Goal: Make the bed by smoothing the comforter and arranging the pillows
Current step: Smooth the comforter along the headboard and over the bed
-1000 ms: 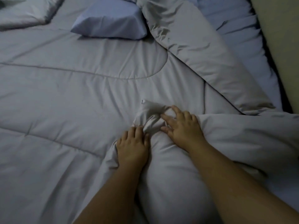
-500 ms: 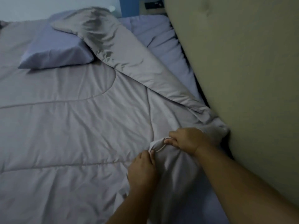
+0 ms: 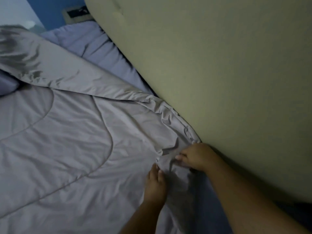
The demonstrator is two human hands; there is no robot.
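A grey quilted comforter covers most of the bed, with one flap folded back diagonally at the upper left. Its near corner lies bunched against the headboard. My right hand pinches that bunched corner fabric beside the headboard. My left hand rests just below it, fingers curled into the comforter's edge. A lilac pillow shows only as a sliver at the left edge, partly under the folded flap.
A padded beige headboard fills the right half of the view. The lilac bedsheet lies bare between the folded flap and the headboard. A blue wall with a wall socket is at the top.
Both hands have carried the comforter's corner from the middle of the bed rightward up against the headboard. The view has swung right, so the pillow is nearly out of frame.
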